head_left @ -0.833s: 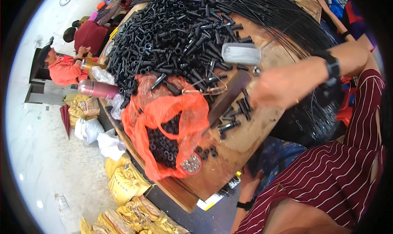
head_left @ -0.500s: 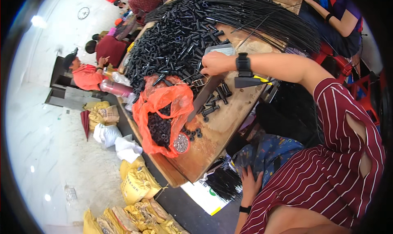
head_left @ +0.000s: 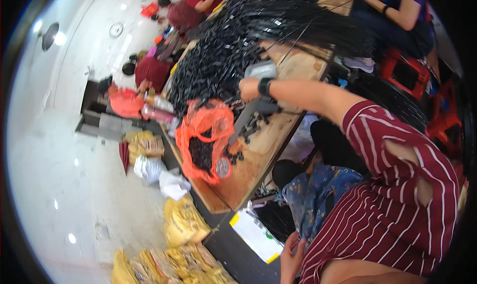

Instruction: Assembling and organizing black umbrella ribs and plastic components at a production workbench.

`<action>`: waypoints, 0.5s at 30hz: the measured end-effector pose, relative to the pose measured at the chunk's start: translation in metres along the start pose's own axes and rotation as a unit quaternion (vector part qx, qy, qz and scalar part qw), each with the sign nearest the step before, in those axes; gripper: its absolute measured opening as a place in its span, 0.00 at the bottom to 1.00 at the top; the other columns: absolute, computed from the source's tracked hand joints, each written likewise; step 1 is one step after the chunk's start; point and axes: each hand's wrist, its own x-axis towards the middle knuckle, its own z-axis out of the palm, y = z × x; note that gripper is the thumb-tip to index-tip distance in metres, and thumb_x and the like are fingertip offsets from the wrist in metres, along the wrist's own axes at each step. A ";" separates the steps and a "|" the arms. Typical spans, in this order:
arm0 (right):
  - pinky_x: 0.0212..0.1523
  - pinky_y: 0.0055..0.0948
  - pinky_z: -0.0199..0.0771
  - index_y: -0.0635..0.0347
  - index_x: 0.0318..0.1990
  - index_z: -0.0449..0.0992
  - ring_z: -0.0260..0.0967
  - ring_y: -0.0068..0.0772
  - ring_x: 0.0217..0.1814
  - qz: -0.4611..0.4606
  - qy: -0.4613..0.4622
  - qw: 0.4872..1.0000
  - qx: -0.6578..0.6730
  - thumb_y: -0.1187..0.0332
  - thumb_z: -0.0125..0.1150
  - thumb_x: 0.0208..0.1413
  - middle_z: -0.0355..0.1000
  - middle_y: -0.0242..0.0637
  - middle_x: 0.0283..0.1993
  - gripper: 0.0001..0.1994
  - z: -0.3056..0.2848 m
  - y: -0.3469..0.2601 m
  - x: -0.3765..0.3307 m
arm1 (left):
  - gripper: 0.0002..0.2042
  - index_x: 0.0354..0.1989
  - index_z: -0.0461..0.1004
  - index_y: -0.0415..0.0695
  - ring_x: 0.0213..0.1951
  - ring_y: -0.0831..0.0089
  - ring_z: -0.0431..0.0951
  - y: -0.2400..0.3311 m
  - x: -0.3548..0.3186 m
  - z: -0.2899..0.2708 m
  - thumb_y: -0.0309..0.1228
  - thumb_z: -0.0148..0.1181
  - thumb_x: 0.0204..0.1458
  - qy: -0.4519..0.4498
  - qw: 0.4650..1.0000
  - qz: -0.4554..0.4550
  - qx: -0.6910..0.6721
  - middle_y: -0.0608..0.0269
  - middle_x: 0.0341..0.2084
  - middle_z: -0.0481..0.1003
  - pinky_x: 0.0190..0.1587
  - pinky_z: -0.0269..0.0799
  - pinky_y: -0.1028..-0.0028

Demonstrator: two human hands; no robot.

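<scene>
The right hand (head_left: 248, 89), wearing a black wristwatch, reaches across the worn wooden table (head_left: 268, 145) to the heap of short black tubular parts (head_left: 213, 65), its grip indeterminate; the left hand (head_left: 290, 256) rests half-curled, empty, by the lap.

The person wears a dark red shirt (head_left: 397, 184) with thin white stripes and short sleeves. The shoulder has two small holes. A black watch (head_left: 264, 87) sits on one wrist. The trousers (head_left: 318, 194) are blue with small bright patterns.
</scene>
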 end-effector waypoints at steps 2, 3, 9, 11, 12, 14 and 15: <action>0.34 0.37 0.76 0.63 0.26 0.80 0.77 0.43 0.33 -0.003 0.039 0.999 -0.034 0.63 0.61 0.39 0.77 0.48 0.27 0.12 0.006 -0.012 -0.001 | 0.32 0.68 0.48 0.46 0.50 0.54 0.74 -0.030 0.005 -0.008 0.43 0.53 0.59 -0.050 0.992 0.102 0.060 0.50 0.58 0.65 0.51 0.71 0.65; 0.33 0.37 0.76 0.66 0.26 0.79 0.78 0.42 0.31 0.022 0.046 0.998 0.029 0.67 0.58 0.40 0.76 0.49 0.26 0.11 0.001 -0.040 -0.014 | 0.30 0.66 0.50 0.45 0.49 0.56 0.75 -0.052 0.009 -0.015 0.42 0.52 0.60 -0.033 0.994 0.097 0.045 0.50 0.56 0.67 0.50 0.73 0.65; 0.31 0.41 0.76 0.72 0.30 0.73 0.76 0.48 0.28 0.010 0.146 0.968 0.204 0.72 0.50 0.47 0.75 0.53 0.27 0.10 -0.018 -0.023 -0.028 | 0.18 0.53 0.70 0.35 0.47 0.70 0.75 0.019 0.005 0.003 0.28 0.60 0.55 0.063 0.994 0.079 -0.030 0.54 0.45 0.75 0.51 0.69 0.74; 0.34 0.47 0.71 0.67 0.35 0.70 0.73 0.54 0.33 -0.054 0.272 0.944 0.181 0.70 0.49 0.52 0.73 0.53 0.28 0.09 -0.017 -0.022 -0.031 | 0.16 0.51 0.72 0.36 0.45 0.71 0.76 0.029 0.017 0.002 0.28 0.60 0.54 0.077 0.987 0.139 -0.017 0.55 0.43 0.76 0.50 0.70 0.74; 0.34 0.51 0.66 0.64 0.36 0.67 0.70 0.58 0.34 -0.095 0.317 0.927 0.177 0.67 0.47 0.55 0.72 0.52 0.28 0.09 -0.020 -0.027 -0.041 | 0.16 0.51 0.72 0.36 0.45 0.71 0.76 0.034 0.022 0.000 0.28 0.60 0.54 0.084 0.986 0.140 -0.019 0.55 0.43 0.76 0.50 0.70 0.74; 0.32 0.49 0.66 0.63 0.35 0.66 0.70 0.56 0.31 -0.144 0.338 0.914 0.171 0.66 0.47 0.57 0.71 0.51 0.26 0.09 -0.033 -0.035 -0.064 | 0.16 0.50 0.72 0.36 0.44 0.73 0.76 0.050 0.031 -0.002 0.27 0.60 0.54 0.108 0.976 0.184 -0.047 0.57 0.42 0.76 0.49 0.69 0.75; 0.30 0.48 0.66 0.63 0.35 0.66 0.69 0.54 0.29 -0.183 0.328 0.910 0.178 0.65 0.48 0.57 0.70 0.49 0.25 0.09 -0.041 -0.041 -0.079 | 0.14 0.50 0.71 0.34 0.45 0.75 0.75 0.057 0.034 -0.004 0.25 0.58 0.55 0.121 0.972 0.195 -0.045 0.56 0.41 0.76 0.49 0.69 0.76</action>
